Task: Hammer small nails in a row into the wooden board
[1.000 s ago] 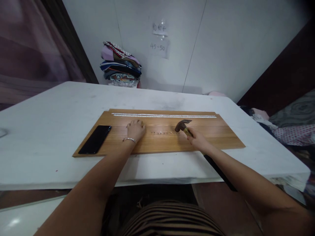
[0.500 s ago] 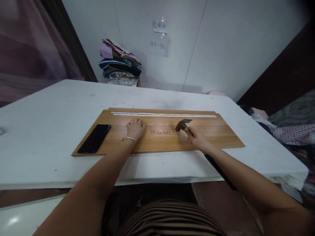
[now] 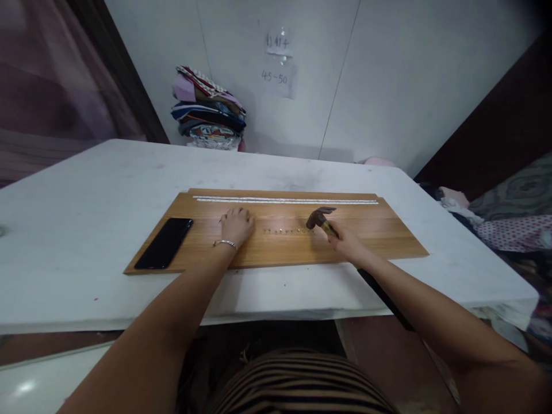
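My right hand (image 3: 346, 240) is wrapped around the neck of a claw hammer (image 3: 321, 218). Its rusty head hovers over the wooden board (image 3: 366, 238), while the dark handle runs back under my forearm. My left hand (image 3: 237, 225), with a bracelet at the wrist, rests palm down on the board with curled fingers. A small dark tip pokes out at its left side; what lies under the fingers is hidden. Between my hands is a row of several small nails (image 3: 281, 231) on the board, too small to tell how deep they sit.
A black smartphone (image 3: 164, 243) lies at the board's left end. Two white measuring strips (image 3: 284, 200) run along its far side. The board is on a white-covered table (image 3: 86, 230). Folded clothes (image 3: 210, 109) are stacked against the wall, under handwritten paper notes (image 3: 277, 77).
The view has shifted very slightly. Both hands and the hammer keep almost the same place over the board.
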`<state>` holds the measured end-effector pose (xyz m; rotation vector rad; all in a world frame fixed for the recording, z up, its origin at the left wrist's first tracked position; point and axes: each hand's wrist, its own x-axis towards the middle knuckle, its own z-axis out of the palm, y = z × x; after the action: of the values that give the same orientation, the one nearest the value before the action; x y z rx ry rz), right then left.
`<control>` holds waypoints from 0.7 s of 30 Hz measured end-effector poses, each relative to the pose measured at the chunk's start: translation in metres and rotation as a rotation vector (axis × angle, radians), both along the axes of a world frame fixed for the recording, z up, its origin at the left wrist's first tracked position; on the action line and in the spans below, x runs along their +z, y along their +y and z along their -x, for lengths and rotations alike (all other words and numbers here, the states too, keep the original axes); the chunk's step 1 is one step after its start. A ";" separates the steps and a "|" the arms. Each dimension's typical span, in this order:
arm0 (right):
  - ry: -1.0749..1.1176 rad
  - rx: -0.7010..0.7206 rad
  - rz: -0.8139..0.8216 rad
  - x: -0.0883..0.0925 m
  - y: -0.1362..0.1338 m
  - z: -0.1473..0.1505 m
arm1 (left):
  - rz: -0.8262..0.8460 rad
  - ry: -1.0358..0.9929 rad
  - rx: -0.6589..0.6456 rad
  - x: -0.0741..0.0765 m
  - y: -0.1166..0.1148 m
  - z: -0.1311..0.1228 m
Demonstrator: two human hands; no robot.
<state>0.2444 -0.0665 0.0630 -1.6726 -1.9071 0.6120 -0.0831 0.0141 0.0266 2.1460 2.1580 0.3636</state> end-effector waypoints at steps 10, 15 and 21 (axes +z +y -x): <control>0.003 -0.012 0.019 0.008 -0.001 0.004 | -0.013 -0.017 0.002 -0.002 0.001 0.001; 0.008 -0.004 0.039 0.006 -0.001 0.003 | -0.006 -0.006 0.002 -0.001 0.000 0.001; -0.007 -0.021 0.077 0.005 -0.002 0.008 | -0.001 0.004 0.001 0.000 0.000 0.001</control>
<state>0.2366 -0.0685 0.0684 -1.7426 -1.8901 0.6802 -0.0841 0.0145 0.0266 2.1477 2.1618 0.3618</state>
